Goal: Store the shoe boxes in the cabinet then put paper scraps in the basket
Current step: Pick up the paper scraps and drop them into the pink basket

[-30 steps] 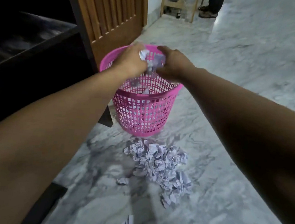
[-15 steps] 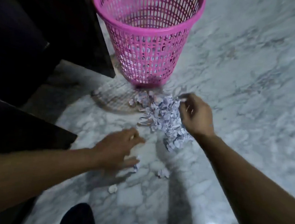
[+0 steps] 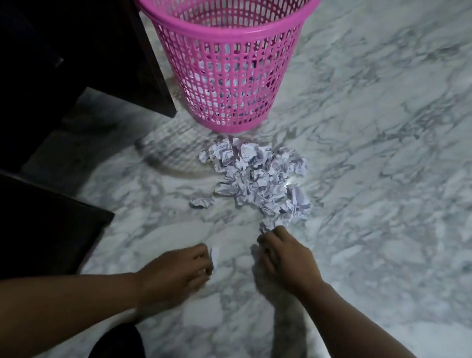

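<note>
A pink mesh basket stands upright on the marble floor at the top, with some crumpled paper visible through its lower wall. A pile of crumpled white paper scraps lies just in front of it. One loose scrap sits left of the pile. My left hand is low on the floor, fingers curled around a small white paper scrap. My right hand rests at the near edge of the pile, fingers bent down onto a scrap there; whether it grips it is hidden.
A dark cabinet fills the left side, its corner next to the basket. A dark panel juts out low on the left. Marble floor stretches to the right. A dark shape sits at the bottom edge.
Both hands dropped from above the basket to the floor. Since half a second ago they pulled back toward me, the right from the pile's far side to its near edge. The left now pinches a scrap.
</note>
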A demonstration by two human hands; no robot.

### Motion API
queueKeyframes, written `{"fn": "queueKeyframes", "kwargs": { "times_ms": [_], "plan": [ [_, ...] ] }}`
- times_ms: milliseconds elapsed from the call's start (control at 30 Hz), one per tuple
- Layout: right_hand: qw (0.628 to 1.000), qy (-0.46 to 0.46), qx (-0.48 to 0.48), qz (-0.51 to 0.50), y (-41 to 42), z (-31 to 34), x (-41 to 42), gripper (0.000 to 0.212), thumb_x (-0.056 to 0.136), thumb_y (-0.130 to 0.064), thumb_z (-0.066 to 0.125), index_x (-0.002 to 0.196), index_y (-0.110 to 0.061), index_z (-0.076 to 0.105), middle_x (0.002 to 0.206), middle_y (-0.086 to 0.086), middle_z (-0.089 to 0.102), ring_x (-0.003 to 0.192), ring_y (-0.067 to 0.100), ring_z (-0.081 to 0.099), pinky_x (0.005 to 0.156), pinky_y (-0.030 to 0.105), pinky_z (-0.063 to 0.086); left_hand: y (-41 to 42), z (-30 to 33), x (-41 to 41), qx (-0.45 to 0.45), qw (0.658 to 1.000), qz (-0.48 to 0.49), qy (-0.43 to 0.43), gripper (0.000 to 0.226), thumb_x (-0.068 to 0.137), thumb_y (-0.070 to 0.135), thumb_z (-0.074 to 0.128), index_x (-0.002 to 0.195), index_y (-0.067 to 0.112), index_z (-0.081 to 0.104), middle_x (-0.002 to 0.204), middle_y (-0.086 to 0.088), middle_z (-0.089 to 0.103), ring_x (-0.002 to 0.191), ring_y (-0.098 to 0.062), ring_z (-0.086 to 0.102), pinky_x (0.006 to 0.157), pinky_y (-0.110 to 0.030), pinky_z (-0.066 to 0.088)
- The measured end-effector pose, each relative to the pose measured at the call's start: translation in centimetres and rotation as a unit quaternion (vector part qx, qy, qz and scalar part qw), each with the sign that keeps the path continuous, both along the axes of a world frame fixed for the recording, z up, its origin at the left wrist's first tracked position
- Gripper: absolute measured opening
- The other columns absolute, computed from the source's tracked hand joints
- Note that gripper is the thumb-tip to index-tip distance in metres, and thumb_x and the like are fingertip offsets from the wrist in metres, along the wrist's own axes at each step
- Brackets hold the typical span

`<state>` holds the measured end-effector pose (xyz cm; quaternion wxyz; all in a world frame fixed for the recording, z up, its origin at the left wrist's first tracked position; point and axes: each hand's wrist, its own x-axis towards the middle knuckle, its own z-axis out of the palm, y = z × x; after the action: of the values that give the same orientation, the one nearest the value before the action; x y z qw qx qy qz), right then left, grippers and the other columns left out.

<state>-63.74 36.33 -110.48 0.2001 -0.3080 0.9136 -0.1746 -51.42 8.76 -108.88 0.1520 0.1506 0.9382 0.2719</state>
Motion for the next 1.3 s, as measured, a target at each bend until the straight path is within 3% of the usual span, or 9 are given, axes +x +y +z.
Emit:
{"fn": "queueKeyframes", "kwargs": {
  "times_ms": [133, 233, 333, 433, 567, 733, 833, 967, 1300],
  "plan": [
    [0.991, 0.079, -0.054, -0.088, -1.4, 0.7, -2.4, 0.03, 0.092, -0.042, 0.061, 0.12, -0.032, 0.06, 0.124, -0.003, 0.05, 0.106, 0.021, 0.06, 0.062, 0.037, 0.058, 1.0, -0.8, -3.1, -0.068, 0.995, -0.022, 0.065, 0.027, 0.097, 0.049, 0.054, 0.119, 0.033, 0.058, 0.125, 0.007, 0.054, 0.105, -0.015, 0.057, 0.07, -0.028, 0.051],
    [0.985, 0.125, 0.012, -0.121, -2.6, 0.6, -3.6, 0.044, 0.092, -0.046, 0.059, 0.134, -0.033, 0.053, 0.144, 0.01, 0.04, 0.13, 0.032, 0.046, 0.088, 0.051, 0.055, 0.8, -2.8, -3.2, -0.175, 0.978, -0.094, 0.063, 0.067, 0.092, 0.071, 0.046, 0.146, 0.032, 0.046, 0.159, -0.013, 0.038, 0.135, -0.035, 0.045, 0.1, -0.045, 0.045],
    [0.981, 0.098, 0.115, -0.12, -3.3, -0.1, -4.2, 0.073, 0.091, -0.07, 0.045, 0.155, -0.038, 0.029, 0.163, 0.016, 0.021, 0.149, 0.041, 0.025, 0.108, 0.061, 0.04, 0.6, -3.9, -2.3, -0.189, 0.97, -0.13, 0.074, 0.067, 0.098, 0.068, 0.038, 0.156, 0.034, 0.034, 0.166, -0.015, 0.026, 0.147, -0.04, 0.034, 0.11, -0.055, 0.034],
    [0.982, 0.076, 0.162, -0.061, -3.3, -1.4, -4.3, 0.064, 0.098, -0.066, 0.04, 0.154, -0.037, 0.028, 0.165, 0.016, 0.021, 0.147, 0.04, 0.028, 0.104, 0.059, 0.042, 0.9, -4.0, -2.9, -0.177, 0.969, -0.14, 0.098, 0.048, 0.103, 0.047, 0.043, 0.149, 0.03, 0.043, 0.153, -0.014, 0.045, 0.127, -0.035, 0.049, 0.099, -0.047, 0.042],
    [0.991, 0.065, 0.118, -0.019, -2.9, -2.0, -2.9, 0.05, 0.097, -0.061, 0.029, 0.127, -0.029, 0.054, 0.133, 0.011, 0.051, 0.114, 0.034, 0.055, 0.078, 0.05, 0.054, 1.1, -3.1, -6.5, -0.162, 0.967, -0.165, 0.107, 0.02, 0.102, 0.029, 0.044, 0.12, 0.024, 0.051, 0.116, -0.006, 0.053, 0.089, -0.025, 0.051, 0.07, -0.04, 0.05],
    [0.999, -0.03, 0.041, -0.006, -1.5, -1.2, -1.8, 0.038, 0.091, -0.048, 0.035, 0.116, -0.027, 0.053, 0.115, -0.004, 0.054, 0.107, 0.023, 0.055, 0.069, 0.039, 0.05, 1.5, -2.2, -10.8, -0.098, 0.976, -0.055, 0.184, 0.025, 0.098, 0.031, 0.052, 0.121, 0.022, 0.055, 0.117, -0.007, 0.053, 0.1, -0.026, 0.05, 0.08, -0.039, 0.042],
    [0.997, -0.028, -0.002, -0.073, -1.0, -0.9, -1.5, 0.028, 0.087, -0.037, 0.043, 0.111, -0.027, 0.053, 0.109, -0.008, 0.057, 0.102, 0.02, 0.057, 0.069, 0.039, 0.05, 1.8, -1.5, -13.7, -0.115, 0.976, 0.049, 0.18, 0.053, 0.086, 0.026, 0.068, 0.137, 0.023, 0.051, 0.136, -0.011, 0.046, 0.113, -0.031, 0.046, 0.089, -0.044, 0.042],
    [0.992, -0.013, -0.037, -0.117, -1.1, -0.4, -2.3, 0.024, 0.085, -0.03, 0.049, 0.108, -0.027, 0.052, 0.105, -0.008, 0.059, 0.094, 0.02, 0.058, 0.069, 0.037, 0.05, 2.0, -2.4, -14.5, -0.164, 0.981, 0.061, 0.079, 0.054, 0.098, 0.045, 0.043, 0.15, 0.033, 0.034, 0.162, -0.011, 0.026, 0.137, -0.035, 0.031, 0.108, -0.052, 0.033],
    [0.961, 0.021, -0.178, -0.213, -3.9, 2.5, -5.5, 0.02, 0.085, -0.03, 0.047, 0.104, -0.033, 0.05, 0.097, -0.014, 0.057, 0.077, 0.012, 0.054, 0.063, 0.031, 0.04, 4.9, -0.8, -13.7, -0.106, 0.986, 0.009, 0.125, 0.014, 0.092, 0.036, 0.043, 0.103, 0.027, 0.046, 0.104, 0.003, 0.053, 0.094, -0.023, 0.056, 0.071, -0.039, 0.048]
  ]
}}
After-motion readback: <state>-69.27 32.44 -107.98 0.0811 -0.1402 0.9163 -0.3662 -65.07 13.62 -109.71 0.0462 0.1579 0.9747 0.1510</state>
